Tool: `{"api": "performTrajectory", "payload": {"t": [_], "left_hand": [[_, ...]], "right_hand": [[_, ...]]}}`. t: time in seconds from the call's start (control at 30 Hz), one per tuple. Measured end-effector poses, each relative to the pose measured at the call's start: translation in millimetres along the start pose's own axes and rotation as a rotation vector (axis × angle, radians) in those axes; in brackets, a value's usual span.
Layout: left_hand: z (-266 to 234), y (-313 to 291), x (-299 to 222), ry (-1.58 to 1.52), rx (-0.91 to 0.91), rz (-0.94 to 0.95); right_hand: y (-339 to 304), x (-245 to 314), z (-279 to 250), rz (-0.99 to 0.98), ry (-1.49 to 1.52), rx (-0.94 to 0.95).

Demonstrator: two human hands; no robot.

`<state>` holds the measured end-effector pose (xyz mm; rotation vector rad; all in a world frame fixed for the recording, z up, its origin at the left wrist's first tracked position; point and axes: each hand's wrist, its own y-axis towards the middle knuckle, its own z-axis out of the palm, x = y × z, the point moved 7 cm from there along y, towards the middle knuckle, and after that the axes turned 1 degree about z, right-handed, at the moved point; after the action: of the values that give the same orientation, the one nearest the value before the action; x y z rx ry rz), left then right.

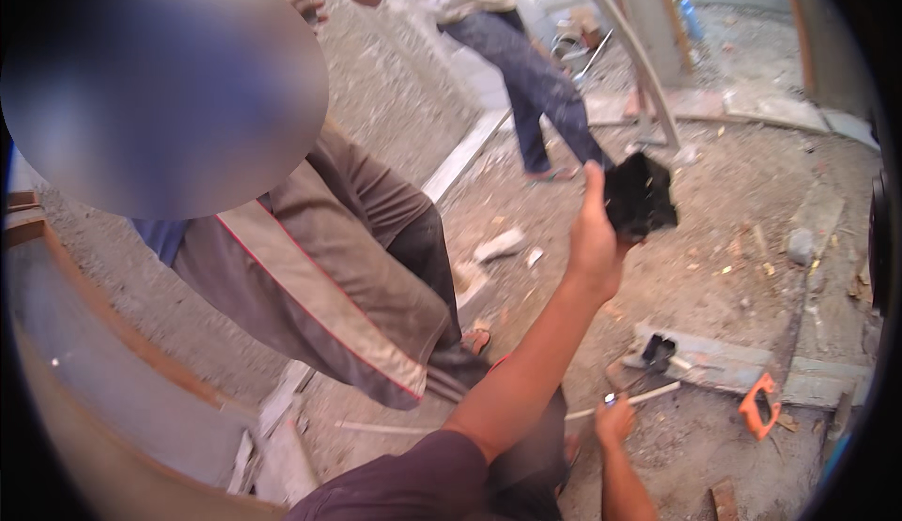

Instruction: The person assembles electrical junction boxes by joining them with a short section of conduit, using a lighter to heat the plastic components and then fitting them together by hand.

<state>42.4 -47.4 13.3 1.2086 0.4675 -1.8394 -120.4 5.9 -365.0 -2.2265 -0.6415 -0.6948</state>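
Above the dirt floor (pixel 714 211), left hand (pixel 594 239) grips a black box (pixel 639 197); right hand (pixel 615 419), lower, perhaps pinches something small.

Short dark maroon sleeve on the left arm (pixel 526 361), bare forearms, bare hands, no gloves
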Motion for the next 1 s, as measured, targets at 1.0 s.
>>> {"api": "performTrajectory", "payload": {"t": [1.0], "left_hand": [[97,-5,-55,0.077,0.065,0.115]], "right_hand": [[-64,78,-470,-0.823,1.259,-1.183]]}}
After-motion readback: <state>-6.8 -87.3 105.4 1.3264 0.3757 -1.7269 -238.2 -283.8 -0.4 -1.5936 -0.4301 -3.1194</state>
